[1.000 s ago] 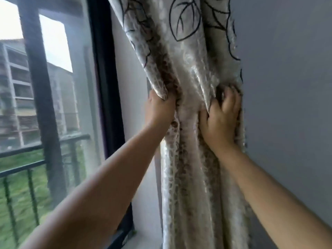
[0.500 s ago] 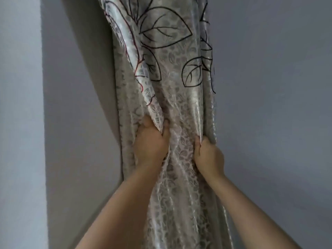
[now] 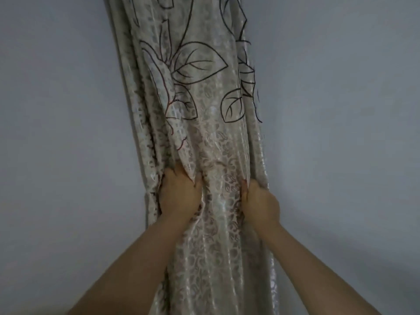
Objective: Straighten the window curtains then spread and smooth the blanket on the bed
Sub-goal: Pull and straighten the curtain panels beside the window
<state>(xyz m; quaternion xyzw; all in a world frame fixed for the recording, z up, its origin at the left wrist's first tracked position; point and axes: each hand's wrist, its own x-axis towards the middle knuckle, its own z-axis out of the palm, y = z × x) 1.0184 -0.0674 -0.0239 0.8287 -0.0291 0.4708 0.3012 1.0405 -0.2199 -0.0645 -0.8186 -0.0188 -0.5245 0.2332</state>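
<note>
Both hands have a closed grip on the curtain [image 3: 211, 155], each bunching a fold of the shiny fabric at about the same height. The left hand [image 3: 179, 194] is clenched around a pleat near the curtain's left side, with a ridge of cloth standing up between thumb and fingers. The right hand [image 3: 260, 202] is fisted on a fold close to the right edge, knuckles turned outward, so that only a narrow strip of fabric remains beyond it on that side. Between the 2 hands the cloth is pulled into shallow vertical creases.

The curtain hangs gathered into one narrow column against a plain grey wall [image 3: 341, 110], leaning slightly from upper left to lower right. Its pale, glossy weave carries a small leaf texture, and above the hands large leaf outlines are drawn in dark lines, with some reddish stems on the left. The left edge is thick with stacked pleats just beside the left hand; the right edge runs down as a single rolled hem.

Bare wall lies open on both sides of the curtain, wide to the left and wide to the right. Both forearms reach up from the bottom of the view, well apart low down and closer together at the fabric. Where the curtain's top and bottom ends are cannot be told from where I stand.
</note>
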